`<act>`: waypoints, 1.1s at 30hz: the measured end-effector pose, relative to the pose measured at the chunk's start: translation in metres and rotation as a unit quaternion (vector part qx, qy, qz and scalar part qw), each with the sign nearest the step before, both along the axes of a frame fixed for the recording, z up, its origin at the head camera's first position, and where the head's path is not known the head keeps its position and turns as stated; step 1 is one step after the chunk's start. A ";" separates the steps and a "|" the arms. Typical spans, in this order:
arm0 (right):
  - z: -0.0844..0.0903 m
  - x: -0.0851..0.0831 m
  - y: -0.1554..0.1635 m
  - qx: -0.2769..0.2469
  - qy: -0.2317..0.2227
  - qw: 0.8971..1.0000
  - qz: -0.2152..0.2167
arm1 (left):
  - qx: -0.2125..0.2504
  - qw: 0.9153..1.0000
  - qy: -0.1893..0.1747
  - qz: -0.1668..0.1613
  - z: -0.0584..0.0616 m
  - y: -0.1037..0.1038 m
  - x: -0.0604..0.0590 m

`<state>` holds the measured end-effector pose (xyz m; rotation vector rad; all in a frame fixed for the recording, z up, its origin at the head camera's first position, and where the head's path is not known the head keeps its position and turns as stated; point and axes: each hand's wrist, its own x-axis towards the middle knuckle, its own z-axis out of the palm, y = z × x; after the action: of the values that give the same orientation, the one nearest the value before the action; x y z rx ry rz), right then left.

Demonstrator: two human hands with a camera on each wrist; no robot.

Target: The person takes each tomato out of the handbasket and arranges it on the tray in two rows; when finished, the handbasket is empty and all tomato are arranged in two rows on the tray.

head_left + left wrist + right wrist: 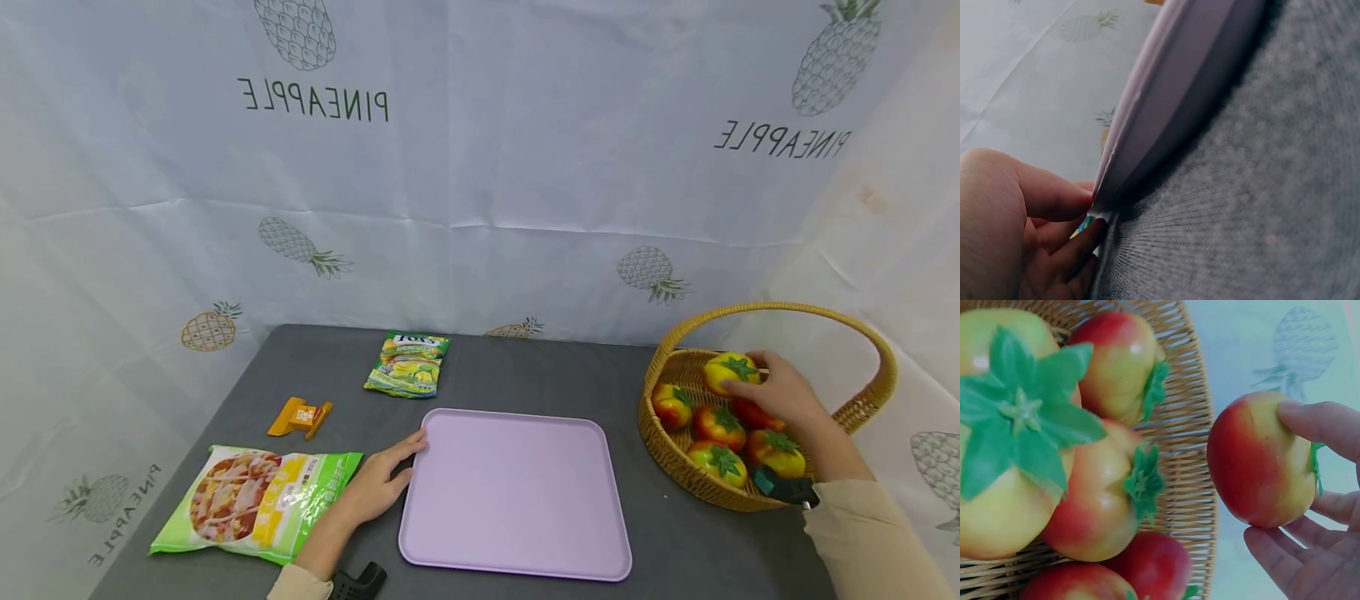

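My right hand point(783, 392) grips a red-and-yellow tomato point(1260, 459) with a green leafy top. In the head view this tomato is over the far side of a wicker basket point(667, 462); the right wrist view shows thumb and fingers around it. Several similar tomatoes point(717, 462) lie in the basket below. At the left rim of a pale purple tray point(517, 492) is my left hand point(378, 479), its fingertips touching the edge. The left wrist view shows fingers point(1054, 194) against the tray's rim, the other fingertips low beside the table surface.
Left of the tray lies a green-and-white food bag point(255, 504), close to my left forearm. A small orange packet point(300, 417) and a green Fox's candy bag point(408, 365) lie farther back. The basket's tall handle point(772, 308) arches over the tomatoes. Pineapple-print cloth surrounds the grey table.
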<state>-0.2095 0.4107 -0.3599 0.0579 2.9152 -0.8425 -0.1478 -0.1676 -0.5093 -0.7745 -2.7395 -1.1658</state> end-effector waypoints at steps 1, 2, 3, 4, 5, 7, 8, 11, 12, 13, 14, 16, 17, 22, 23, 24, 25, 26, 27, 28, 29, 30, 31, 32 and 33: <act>0.002 0.003 -0.001 -0.004 0.003 1.000 0.003 | -0.001 1.000 0.001 -0.001 0.000 0.000 0.000; 0.004 0.007 -0.002 -0.009 0.007 1.000 0.006 | -0.003 1.000 0.003 -0.002 -0.001 -0.001 -0.001; 0.005 0.010 -0.003 -0.011 0.012 1.000 0.009 | -0.004 1.000 0.004 -0.003 -0.001 -0.001 -0.001; 0.006 0.013 -0.005 -0.011 0.017 1.000 0.012 | -0.004 1.000 0.003 -0.004 -0.001 -0.001 -0.001; 0.007 0.017 -0.006 -0.012 0.023 1.000 0.016 | -0.003 1.000 0.000 -0.004 -0.001 -0.001 -0.001; 0.009 0.024 -0.008 -0.013 0.033 0.999 0.021 | -0.004 1.000 -0.005 -0.003 0.000 -0.001 -0.001; 0.009 0.027 -0.009 -0.014 0.041 0.999 0.025 | -0.004 1.000 -0.008 -0.003 0.001 -0.001 0.000; 0.010 0.039 -0.013 -0.016 0.061 0.998 0.031 | -0.003 1.000 -0.019 -0.001 0.003 0.000 0.001; 0.010 0.043 -0.014 -0.018 0.067 0.997 0.031 | -0.002 1.000 -0.021 0.000 0.003 0.000 0.001; 0.010 0.048 -0.016 -0.022 0.073 0.997 0.032 | -0.002 1.000 -0.023 0.000 0.004 0.001 0.001; 0.010 0.052 -0.018 -0.025 0.079 0.996 0.034 | -0.001 1.000 -0.024 0.001 0.004 0.001 0.001; 0.010 0.058 -0.022 -0.038 0.083 0.995 0.034 | 0.000 1.000 -0.024 0.001 0.004 0.001 0.001; 0.010 0.061 -0.025 -0.044 0.082 0.995 0.033 | 0.000 1.000 -0.024 0.002 0.004 0.000 0.001; 0.007 0.073 -0.040 -0.066 0.090 0.993 0.025 | 0.001 1.000 -0.022 0.004 0.004 0.000 0.001; 0.006 0.076 -0.043 -0.069 0.096 0.993 0.024 | 0.001 1.000 -0.022 0.004 0.004 0.000 0.001; 0.005 0.078 -0.047 -0.071 0.104 0.992 0.025 | 0.003 1.000 -0.023 0.004 0.004 0.000 0.002; 0.004 0.080 -0.051 -0.075 0.113 0.990 0.026 | 0.002 1.000 -0.024 0.004 0.004 0.000 0.002; 0.002 0.082 -0.055 -0.083 0.118 0.989 0.030 | 0.003 1.000 -0.025 0.004 0.004 0.001 0.002; 0.001 0.084 -0.059 -0.087 0.124 0.988 0.032 | 0.004 1.000 -0.027 0.005 0.004 0.001 0.002; -0.001 0.086 -0.063 -0.092 0.129 0.987 0.035 | 0.005 1.000 -0.029 0.005 0.004 0.001 0.002; -0.002 0.088 -0.067 -0.101 0.131 0.985 0.039 | 0.005 0.999 -0.031 0.005 0.004 0.001 0.002; -0.004 0.089 -0.072 -0.106 0.135 0.984 0.041 | 0.006 0.999 -0.033 0.005 0.005 0.001 0.002; -0.005 0.090 -0.076 -0.114 0.138 0.983 0.044 | 0.005 0.999 -0.033 0.005 0.004 0.001 0.002; -0.007 0.091 -0.080 -0.120 0.140 0.982 0.046 | 0.005 0.999 -0.034 0.006 0.004 0.001 0.002; -0.008 0.092 -0.084 -0.121 0.145 0.981 0.047 | 0.005 0.999 -0.034 0.006 0.004 0.001 0.002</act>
<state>-0.1178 0.3266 -0.3677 -0.2405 3.0158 -1.2774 -0.1458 -0.1663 -0.5049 -0.7290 -2.7868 -1.2253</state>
